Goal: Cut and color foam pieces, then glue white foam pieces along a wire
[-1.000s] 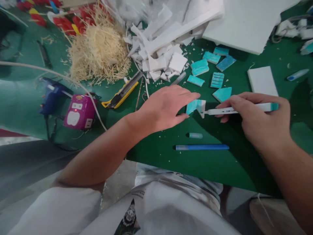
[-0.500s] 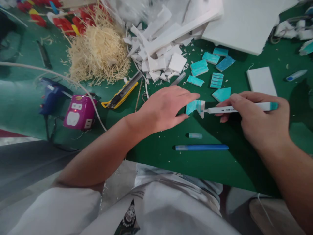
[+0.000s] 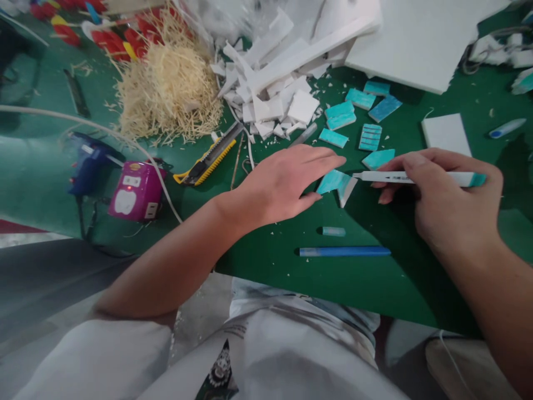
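Observation:
My left hand [image 3: 287,180] lies flat with fingers stretched out, its fingertips pressing on a small foam piece [image 3: 338,184] that is coloured teal on top with a white edge. My right hand [image 3: 447,203] is closed around a white marker [image 3: 416,178] with a teal end, held sideways with its tip at the upper right edge of that piece. Several other teal-coloured foam pieces [image 3: 370,136] lie just beyond on the green table [image 3: 375,283].
A blue marker [image 3: 345,251] and a small teal cap [image 3: 333,231] lie near the front edge. A yellow utility knife [image 3: 208,158], white foam scraps [image 3: 270,94], a straw pile [image 3: 169,91], a pink power block [image 3: 135,191], a blue glue gun [image 3: 89,161] and white foam sheets [image 3: 416,41] surround the work spot.
The marker tip has risen from the piece's right edge to its upper right corner. The foam piece has turned slightly under my left fingertips.

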Tool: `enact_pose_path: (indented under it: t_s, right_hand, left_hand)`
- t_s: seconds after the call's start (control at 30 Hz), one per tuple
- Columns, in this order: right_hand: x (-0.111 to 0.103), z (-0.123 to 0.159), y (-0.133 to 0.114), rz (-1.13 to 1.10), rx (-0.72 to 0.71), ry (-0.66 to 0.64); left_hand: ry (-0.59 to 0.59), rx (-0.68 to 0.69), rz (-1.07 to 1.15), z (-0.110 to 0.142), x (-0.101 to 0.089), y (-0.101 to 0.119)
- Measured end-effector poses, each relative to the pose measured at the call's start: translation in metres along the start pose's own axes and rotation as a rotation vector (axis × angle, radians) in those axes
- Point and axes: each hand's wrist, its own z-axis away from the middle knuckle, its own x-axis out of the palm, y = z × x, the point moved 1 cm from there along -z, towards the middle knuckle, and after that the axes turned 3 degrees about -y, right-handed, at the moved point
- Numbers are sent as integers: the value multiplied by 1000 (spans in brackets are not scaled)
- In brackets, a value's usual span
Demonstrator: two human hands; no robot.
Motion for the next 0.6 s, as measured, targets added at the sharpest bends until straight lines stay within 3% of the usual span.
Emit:
enact_pose_path:
  t_s: [0.6]
  right_hand:
    - [-3, 1, 7, 82, -79, -25]
  left_hand:
    - [-27, -17, -22, -1, -3, 0]
